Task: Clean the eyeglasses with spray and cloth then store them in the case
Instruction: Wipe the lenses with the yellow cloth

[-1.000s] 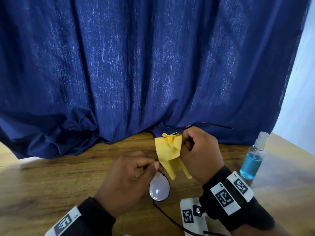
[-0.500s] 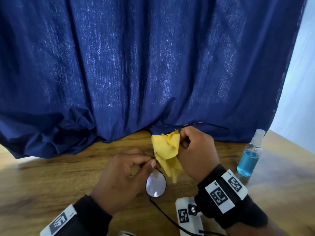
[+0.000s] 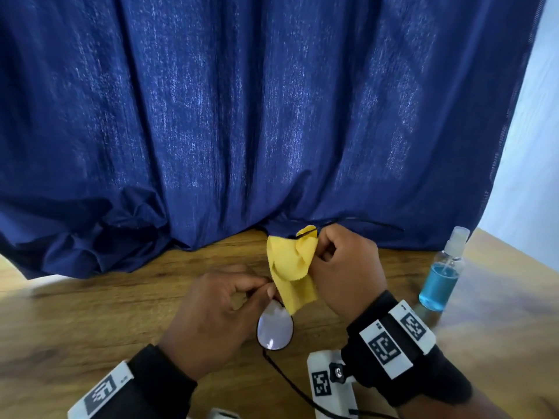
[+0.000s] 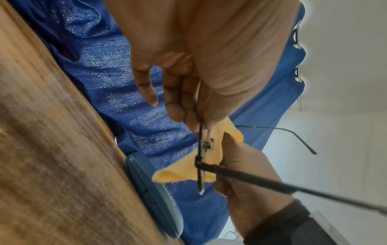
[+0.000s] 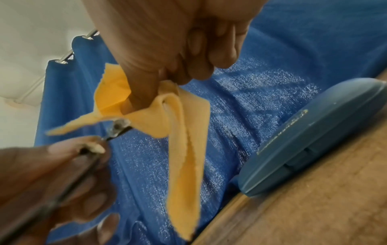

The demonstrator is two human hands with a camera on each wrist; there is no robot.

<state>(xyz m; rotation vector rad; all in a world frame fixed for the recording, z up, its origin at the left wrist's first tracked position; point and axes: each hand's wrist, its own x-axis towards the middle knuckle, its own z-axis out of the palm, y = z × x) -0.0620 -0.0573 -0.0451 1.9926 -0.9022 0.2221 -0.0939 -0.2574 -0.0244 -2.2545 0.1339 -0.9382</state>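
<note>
Black thin-framed eyeglasses (image 3: 274, 328) hang above the wooden table (image 3: 90, 328), their temples unfolded. My left hand (image 3: 217, 313) pinches the frame at the near lens rim (image 4: 202, 132). My right hand (image 3: 344, 267) pinches the yellow cloth (image 3: 292, 267) around the far lens, which the cloth (image 5: 176, 126) hides. One temple (image 3: 375, 223) sticks out past my right hand toward the curtain. The spray bottle (image 3: 443, 273) with blue liquid stands at the right. The shut blue case (image 5: 310, 155) lies on the table against the curtain; in the left wrist view the case (image 4: 155, 194) shows beyond the hands.
A dark blue curtain (image 3: 242, 116) hangs along the table's back edge and bunches at the left. White tagged blocks (image 3: 326, 385) sit near the front edge under my right wrist. Bare wood spreads to the left.
Both hands and the glasses have drifted slightly toward me and left in view. The cloth has bunched higher around the far lens. My grips are unchanged.
</note>
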